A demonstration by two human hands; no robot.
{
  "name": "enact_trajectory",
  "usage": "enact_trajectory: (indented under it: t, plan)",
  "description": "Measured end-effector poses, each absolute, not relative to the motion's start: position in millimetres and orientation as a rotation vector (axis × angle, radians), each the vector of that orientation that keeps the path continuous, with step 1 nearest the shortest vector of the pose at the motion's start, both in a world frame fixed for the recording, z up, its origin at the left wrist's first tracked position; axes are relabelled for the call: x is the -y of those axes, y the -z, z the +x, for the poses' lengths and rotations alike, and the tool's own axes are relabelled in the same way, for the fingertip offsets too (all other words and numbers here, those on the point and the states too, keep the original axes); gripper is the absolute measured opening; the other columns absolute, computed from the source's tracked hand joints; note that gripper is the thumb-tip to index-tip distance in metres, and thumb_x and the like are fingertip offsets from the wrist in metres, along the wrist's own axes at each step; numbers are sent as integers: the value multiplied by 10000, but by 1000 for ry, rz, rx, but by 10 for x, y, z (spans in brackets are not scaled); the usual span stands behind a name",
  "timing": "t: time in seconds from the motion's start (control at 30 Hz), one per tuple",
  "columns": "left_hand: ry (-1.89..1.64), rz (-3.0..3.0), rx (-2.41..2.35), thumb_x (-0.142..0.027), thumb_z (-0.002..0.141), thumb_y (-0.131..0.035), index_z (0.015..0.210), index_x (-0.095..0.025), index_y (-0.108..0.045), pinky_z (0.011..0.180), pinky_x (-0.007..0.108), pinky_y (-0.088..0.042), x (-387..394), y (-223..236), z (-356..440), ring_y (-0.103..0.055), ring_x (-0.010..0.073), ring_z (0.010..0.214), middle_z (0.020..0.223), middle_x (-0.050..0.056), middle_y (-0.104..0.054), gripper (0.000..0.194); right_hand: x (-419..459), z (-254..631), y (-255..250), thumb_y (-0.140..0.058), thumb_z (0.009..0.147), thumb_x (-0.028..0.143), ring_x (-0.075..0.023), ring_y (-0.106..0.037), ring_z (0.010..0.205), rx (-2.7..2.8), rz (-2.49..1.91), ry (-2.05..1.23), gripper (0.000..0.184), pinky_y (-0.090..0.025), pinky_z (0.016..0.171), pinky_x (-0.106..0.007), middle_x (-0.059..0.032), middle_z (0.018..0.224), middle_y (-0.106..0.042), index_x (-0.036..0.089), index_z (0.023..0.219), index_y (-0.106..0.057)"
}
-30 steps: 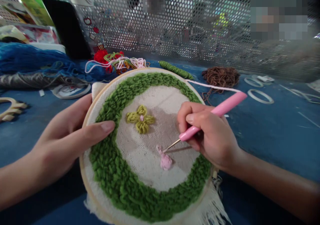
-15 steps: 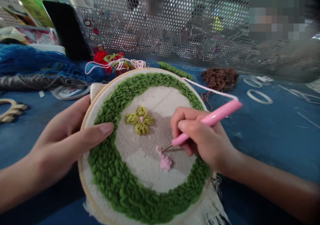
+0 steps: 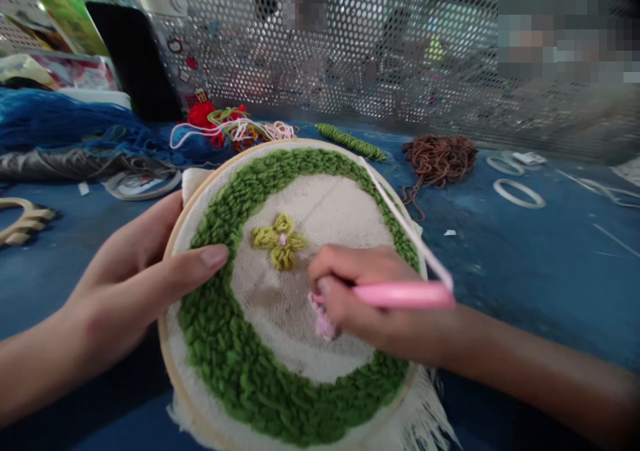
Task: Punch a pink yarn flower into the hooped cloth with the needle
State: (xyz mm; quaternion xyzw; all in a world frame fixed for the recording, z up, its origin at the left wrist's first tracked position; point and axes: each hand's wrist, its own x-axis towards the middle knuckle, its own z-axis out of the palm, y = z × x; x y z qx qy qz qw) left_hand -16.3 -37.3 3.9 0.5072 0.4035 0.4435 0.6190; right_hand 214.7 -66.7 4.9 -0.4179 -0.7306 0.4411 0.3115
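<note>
The left hand (image 3: 120,284) grips the wooden embroidery hoop (image 3: 163,317) at its left rim: the fingers are behind the hoop and the thumb (image 3: 213,257) lies across the green loop border (image 3: 225,351). This grip is clamped on the hoop. The right hand (image 3: 365,304) is closed around the pink handle of the punch needle (image 3: 405,295), which lies roughly level across the hoop's right side. The needle's metal shaft is hidden behind the fingers. The fingertips rest over the pink loop cluster (image 3: 320,317), which they partly cover. Pink yarn (image 3: 405,227) runs from the handle's end up across the hoop.

The hoop is tilted and held above the near part of the blue surface (image 3: 525,271). The yellow-green flower motif (image 3: 280,241) sits on the bare cloth (image 3: 310,204), up and left of the right hand. Frayed cloth fringe (image 3: 425,411) hangs below the hoop.

Beyond the hoop, toward the far edge, lie a green yarn skein (image 3: 350,142), a brown yarn tangle (image 3: 440,161), and mixed red and pale yarn (image 3: 215,121). Two spare hoop rings (image 3: 519,194) lie to the right, and blue yarn (image 3: 50,121) lies to the left.
</note>
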Motion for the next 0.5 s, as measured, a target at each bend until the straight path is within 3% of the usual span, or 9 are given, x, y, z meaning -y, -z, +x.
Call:
enact_trajectory:
  t: [0.1,0.2,0.4,0.5]
  plan:
    - [-1011,1174,-932,-211,658,-745,1226,-328,-617,497,285,-621,354,-39,-159,-725,330,893,911,4,-778,594,618,2179,-18,-435,820,140,-52,-391,394,1504,-1109,-1303,195,-306,385,-167,61,492,-474,177,652,-527]
    - [-1004,1172,-925,-207,665,-736,1244,-324,-605,517,292,-625,356,-34,-169,-724,325,898,933,5,-776,605,571,2214,9,-413,806,134,-44,-337,351,1323,-1063,-1289,232,-256,357,-167,63,436,-434,172,606,-523]
    - [-999,1164,-931,-203,674,-730,1249,-314,-599,522,289,-624,360,-27,-168,-719,327,915,930,2,-778,600,581,2196,-7,-418,808,146,-51,-348,356,1361,-1114,-1255,213,-259,356,-175,62,450,-446,178,623,-517]
    - [-1004,1164,-919,-213,669,-741,1237,-325,-607,482,281,-616,360,-19,-170,-723,333,897,919,3,-780,595,631,2163,-35,-479,828,162,-63,-447,444,1691,-1151,-1199,143,-343,426,-176,52,536,-535,182,704,-546]
